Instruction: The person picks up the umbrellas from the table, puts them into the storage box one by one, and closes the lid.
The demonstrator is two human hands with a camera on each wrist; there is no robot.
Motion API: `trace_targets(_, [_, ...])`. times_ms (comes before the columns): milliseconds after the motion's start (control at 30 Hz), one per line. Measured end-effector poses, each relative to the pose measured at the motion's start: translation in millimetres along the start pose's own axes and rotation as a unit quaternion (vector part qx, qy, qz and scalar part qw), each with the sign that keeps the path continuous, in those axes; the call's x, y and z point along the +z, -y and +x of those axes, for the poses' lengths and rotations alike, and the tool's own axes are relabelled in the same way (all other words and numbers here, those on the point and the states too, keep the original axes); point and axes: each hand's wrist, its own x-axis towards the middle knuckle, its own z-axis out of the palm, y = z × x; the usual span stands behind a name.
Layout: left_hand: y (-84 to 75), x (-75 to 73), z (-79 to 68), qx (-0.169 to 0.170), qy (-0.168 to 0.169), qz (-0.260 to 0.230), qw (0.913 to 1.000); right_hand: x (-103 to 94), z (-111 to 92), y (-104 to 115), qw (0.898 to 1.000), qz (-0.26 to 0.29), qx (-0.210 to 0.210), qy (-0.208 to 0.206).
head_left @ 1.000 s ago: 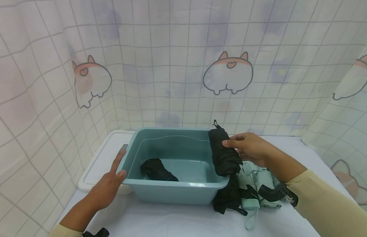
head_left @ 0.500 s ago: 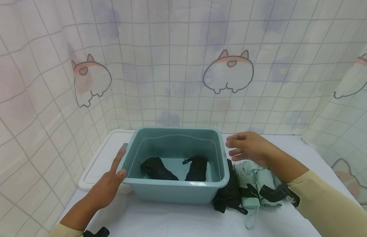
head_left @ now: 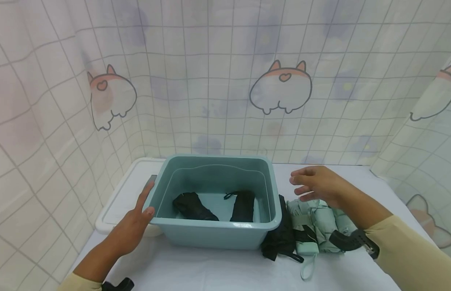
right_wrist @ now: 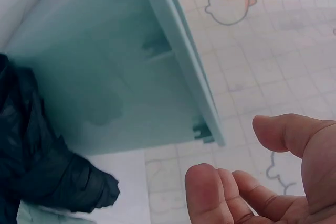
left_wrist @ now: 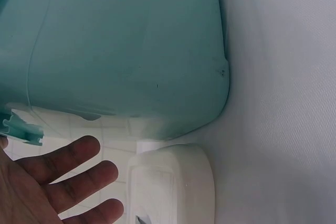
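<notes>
A blue-green plastic tub (head_left: 214, 237) stands in the middle of the table. Two black folded umbrellas lie in it, the left umbrella (head_left: 193, 207) slanting and the right umbrella (head_left: 242, 207) nearly straight. My left hand (head_left: 128, 232) rests on the tub's left rim, index finger and thumb touching it; its other fingers (left_wrist: 84, 184) spread loosely in the left wrist view. Beyond the right rim, my right hand (head_left: 318, 184) hovers with nothing in it, fingers relaxed. Below it lie a black folded umbrella (head_left: 281, 238), beside the tub, and several mint-green folded umbrellas (head_left: 325, 226).
A white lid-like panel (head_left: 119, 198) lies left of the tub, with a pale rounded box (left_wrist: 173, 187) near the tub's corner. White cloth (head_left: 196, 266) covers the table. A grid-patterned curtain (head_left: 218, 101) hangs behind and at both sides.
My right hand released a black folded umbrella, which dropped into the tub's right side. The hand then moved right, over the mint-green umbrellas. My left hand stayed on the rim.
</notes>
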Motion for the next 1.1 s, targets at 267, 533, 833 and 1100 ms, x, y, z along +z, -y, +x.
trace_targets(267, [0.9,-0.6,0.1,0.002,-0.002,0.002,1.0,-15.6,-3.9,-19.4,0.999,-0.041,0.019,-0.006])
trace_targets(533, [1.5,-0.2,-0.6,0.005,-0.001,-0.002,1.0,-32.8,-10.5,-41.3,0.994,-0.095,0.044,-0.029])
trace_targets(833, [0.8,-0.1,0.0,0.002,0.002,0.0,1.0,-54.6,-20.1,-66.0,0.991,-0.111,0.055,-0.051])
trace_targets(1100, [-0.3,-1.2,-0.9,0.008,-0.002,0.0,1.0,-71.6,-24.7,-86.0,0.988,-0.115,0.074,-0.066])
